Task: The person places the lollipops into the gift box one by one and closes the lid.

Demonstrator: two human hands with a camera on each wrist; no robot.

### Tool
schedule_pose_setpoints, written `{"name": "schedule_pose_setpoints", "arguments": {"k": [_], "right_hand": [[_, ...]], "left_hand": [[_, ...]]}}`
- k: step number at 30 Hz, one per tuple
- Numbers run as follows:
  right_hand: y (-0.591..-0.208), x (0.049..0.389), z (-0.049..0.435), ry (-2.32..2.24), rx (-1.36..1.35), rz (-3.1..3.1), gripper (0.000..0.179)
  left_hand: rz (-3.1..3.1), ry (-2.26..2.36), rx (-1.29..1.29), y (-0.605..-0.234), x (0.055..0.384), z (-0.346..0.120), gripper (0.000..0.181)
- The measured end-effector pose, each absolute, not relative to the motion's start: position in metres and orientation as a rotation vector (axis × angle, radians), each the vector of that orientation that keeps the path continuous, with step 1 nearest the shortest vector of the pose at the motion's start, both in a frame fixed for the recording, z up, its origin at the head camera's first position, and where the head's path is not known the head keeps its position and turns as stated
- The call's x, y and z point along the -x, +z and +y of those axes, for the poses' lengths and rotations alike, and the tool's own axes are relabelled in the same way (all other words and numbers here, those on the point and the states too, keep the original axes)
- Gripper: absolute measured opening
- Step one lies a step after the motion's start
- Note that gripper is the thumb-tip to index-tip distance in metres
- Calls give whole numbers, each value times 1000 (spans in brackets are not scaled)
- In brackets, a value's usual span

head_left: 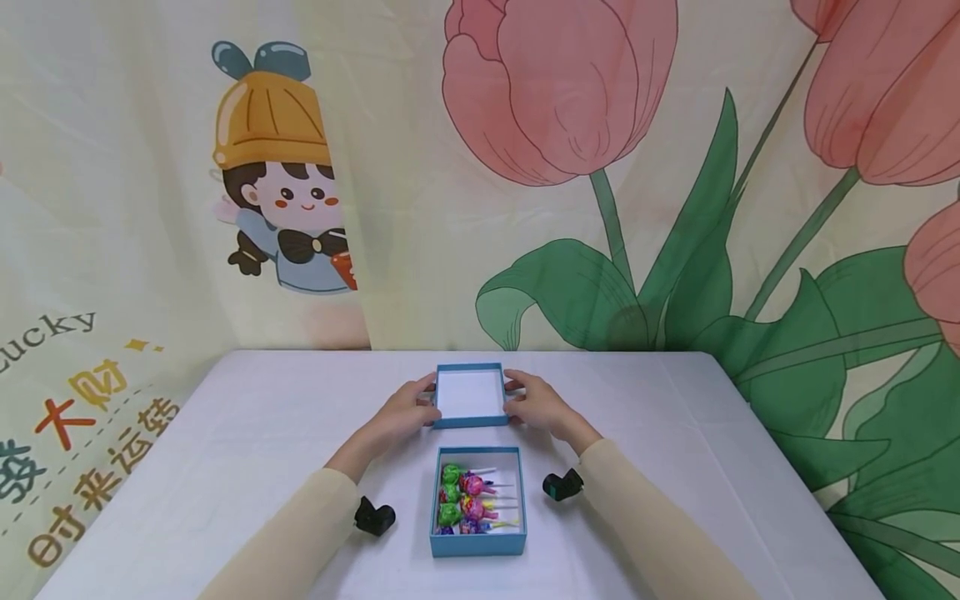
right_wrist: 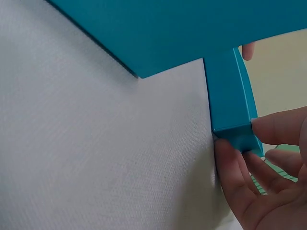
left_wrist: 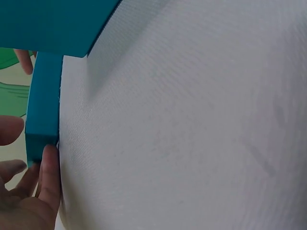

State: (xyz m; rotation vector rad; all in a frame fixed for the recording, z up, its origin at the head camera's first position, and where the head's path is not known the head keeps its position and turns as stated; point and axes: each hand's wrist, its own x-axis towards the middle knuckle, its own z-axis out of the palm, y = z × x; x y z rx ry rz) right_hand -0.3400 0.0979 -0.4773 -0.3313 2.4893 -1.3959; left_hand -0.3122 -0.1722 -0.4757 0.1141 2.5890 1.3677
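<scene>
A shallow blue box lid (head_left: 471, 422) lies white inside upward toward the back of the table. My left hand (head_left: 405, 408) holds its left side, thumb by the rim and fingers along the outer wall. On the opposite side, my right hand (head_left: 542, 406) grips the lid with thumb at the rim and fingers against the wall; the right wrist view shows these fingers (right_wrist: 235, 172) at its corner. Nearer me stands the open blue box (head_left: 477, 546). Wrapped lollipops (head_left: 472, 507), green, pink and purple, lie inside with their sticks pointing right.
The white-covered table (head_left: 247, 467) reaches back to a printed cloth backdrop (head_left: 405, 208) with tulips and a cartoon figure. A black wrist-worn device (head_left: 374, 517) hangs by the left cuff, and another black device (head_left: 562, 485) by the right cuff.
</scene>
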Motion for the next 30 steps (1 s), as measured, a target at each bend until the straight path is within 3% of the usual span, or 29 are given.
{"name": "schedule_pose_setpoints", "arguments": {"k": [16,30], "right_hand": [[-476,333,95,-1440,301,2490,65],[-450,316,110,-1524,309,2523,67]], "left_hand": [[2564,1405,-111,-470,305,-168,79],[2445,1574,-118,-459,297,-160,80]]}}
